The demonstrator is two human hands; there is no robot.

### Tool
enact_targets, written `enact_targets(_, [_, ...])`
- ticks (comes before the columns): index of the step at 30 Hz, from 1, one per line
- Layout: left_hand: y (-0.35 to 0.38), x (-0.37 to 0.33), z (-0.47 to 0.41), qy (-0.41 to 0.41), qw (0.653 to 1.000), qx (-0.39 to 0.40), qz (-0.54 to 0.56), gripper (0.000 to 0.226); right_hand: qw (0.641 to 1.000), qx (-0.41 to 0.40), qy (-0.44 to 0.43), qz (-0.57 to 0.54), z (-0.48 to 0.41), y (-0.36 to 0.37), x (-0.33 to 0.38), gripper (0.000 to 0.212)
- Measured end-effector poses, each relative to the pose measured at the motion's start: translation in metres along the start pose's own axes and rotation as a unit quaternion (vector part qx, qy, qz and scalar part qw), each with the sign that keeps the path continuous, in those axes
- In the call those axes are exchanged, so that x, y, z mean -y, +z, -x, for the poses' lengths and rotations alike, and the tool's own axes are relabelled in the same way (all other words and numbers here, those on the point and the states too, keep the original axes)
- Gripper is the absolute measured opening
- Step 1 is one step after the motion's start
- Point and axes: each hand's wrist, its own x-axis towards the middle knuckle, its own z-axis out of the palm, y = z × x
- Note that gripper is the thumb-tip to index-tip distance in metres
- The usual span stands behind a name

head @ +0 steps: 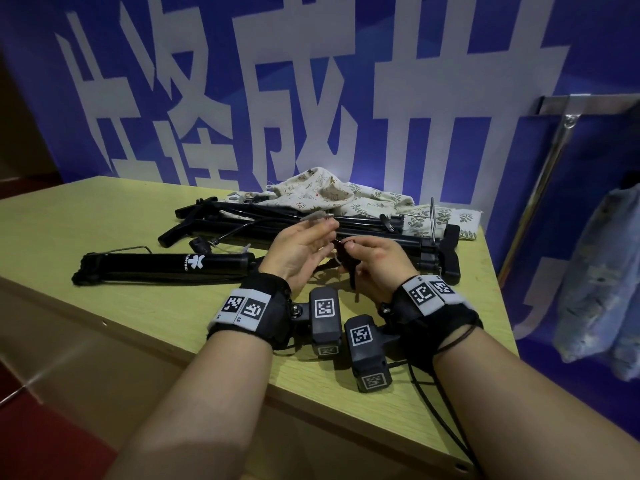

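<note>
**Head view**

Locate the dark narrow fabric strip (347, 263) just above frame centre, raised over the pale yellow-green wooden table (104, 230) and hanging down between both hands. Note the right hand (379, 263) at 3 o'clock of the strip, thumb and fingers curled, pinching it. Note the left hand (299, 252) at 9 o'clock, palm turned inward, fingertips meeting the strip's upper end. Cannot tell whether gripping or only touching.

**Edges and room**

Trace the table's near edge from 9 o'clock of the frame down to 5 o'clock, passing under both forearms. Expect the table's right edge close by, at 3 o'clock of the right hand. Find bare tabletop at 8 o'clock and 10 o'clock of the left hand.

**Obstructions**

- Black tube with white logo (166, 265), lying near at 9 o'clock of the left hand.
- Bundle of long black bars (363, 233) just behind the fingertips at 12 o'clock.
- Cream leaf-print cloth (346, 195) beyond the bundle.
- Chrome rail (554, 140) and pale blue denim garment (602, 278) off the table at 3 o'clock.
</note>
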Motion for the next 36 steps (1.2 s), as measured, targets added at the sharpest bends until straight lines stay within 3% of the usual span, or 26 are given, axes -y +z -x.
enact_targets(3, [0.009, -0.010, 0.008, 0.009, 0.998, 0.003, -0.058, 0.006, 0.998, -0.049, -0.012, -0.032, -0.003, 0.000, 0.002, 0.015])
enact_targets(6, [0.018, -0.021, 0.018, 0.017, 0.985, 0.006, -0.172, 0.012, 0.994, -0.089, -0.019, -0.056, -0.004, 0.000, 0.004, 0.019])
enact_targets(9, [0.022, -0.034, 0.025, 0.018, 0.983, 0.007, -0.181, 0.008, 0.991, -0.115, -0.019, -0.071, -0.004, 0.002, 0.004, 0.014])
enact_targets(12, [0.022, -0.049, 0.034, 0.013, 0.991, 0.027, -0.131, 0.044, 0.987, -0.137, -0.009, -0.086, -0.002, 0.000, 0.006, 0.015])
enact_targets(15, [0.015, -0.066, 0.042, 0.055, 0.980, 0.015, -0.193, 0.037, 0.981, -0.146, -0.006, -0.129, 0.001, -0.003, 0.009, 0.019])
enact_targets(17, [0.004, -0.074, 0.044, 0.090, 0.929, -0.027, -0.357, 0.027, 0.977, -0.145, -0.006, -0.158, 0.003, -0.005, 0.012, 0.019])
enact_targets(19, [-0.011, -0.076, 0.041, 0.094, 0.844, -0.050, -0.526, 0.028, 0.974, -0.145, -0.003, -0.173, 0.006, -0.005, 0.015, 0.019])
enact_targets(21, [-0.021, -0.072, 0.038, 0.024, 0.777, -0.024, -0.628, 0.045, 0.969, -0.146, 0.003, -0.197, 0.007, -0.006, 0.018, 0.021])
enact_targets(24, [-0.023, -0.066, 0.031, -0.083, 0.714, 0.006, -0.696, 0.070, 0.958, -0.151, 0.019, -0.244, 0.007, -0.008, 0.021, 0.019])
enact_targets(32, [-0.003, -0.070, 0.017, -0.195, 0.624, 0.073, -0.753, 0.082, 0.919, -0.159, 0.049, -0.357, 0.009, -0.014, 0.026, 0.018])
enact_targets(36, [0.002, -0.065, 0.014, -0.221, 0.615, 0.104, -0.750, 0.081, 0.911, -0.153, 0.047, -0.381, 0.007, -0.018, 0.027, 0.017])
